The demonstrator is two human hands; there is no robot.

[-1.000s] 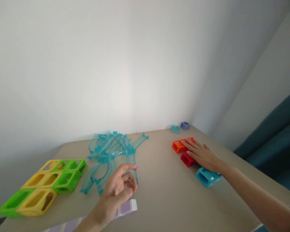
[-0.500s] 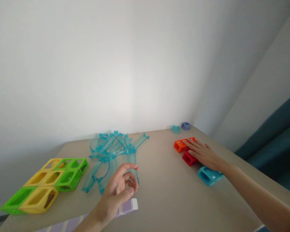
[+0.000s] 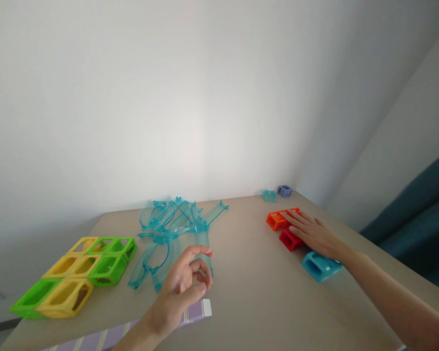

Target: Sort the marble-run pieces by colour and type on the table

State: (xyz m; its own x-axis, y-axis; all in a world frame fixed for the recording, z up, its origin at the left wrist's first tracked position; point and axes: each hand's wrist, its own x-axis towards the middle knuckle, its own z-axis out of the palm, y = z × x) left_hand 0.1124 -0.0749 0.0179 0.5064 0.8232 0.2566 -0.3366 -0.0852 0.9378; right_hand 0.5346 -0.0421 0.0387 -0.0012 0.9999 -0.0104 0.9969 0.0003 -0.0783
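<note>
The right hand [image 3: 314, 236] lies flat, palm down and fingers extended, over a short row of toy blocks. It is wide open and not closed round anything. Its fingertips rest on the orange block [image 3: 278, 220], which is just ahead of the hand; the red block [image 3: 290, 240] peeks out beneath the fingers, and the blue block [image 3: 320, 267] sits nearest the wrist, partly covered by it. Whether the palm presses on that last one cannot be told. A flat hand spread along the row like this probably serves to steady or line up the pieces rather than to lift one.

The left hand [image 3: 188, 282] has its fingers loosely curled with the thumb apart, and has hold of nothing; it seems simply to be at rest. Right under it is a purple striped strip [image 3: 106, 337], near the edge of the counter [image 3: 249, 292]. Just beyond that hand lies a loose heap of clear blue pieces [image 3: 175, 233], perhaps piled there to leave the middle free. To its left, yellow blocks [image 3: 69, 274] and green blocks [image 3: 114, 256] are set side by side, apparently grouped on purpose. Past the right hand's fingertips, a small clear piece [image 3: 269, 196] and a purple block [image 3: 284, 190] sit by the far corner, well out of the way.
</note>
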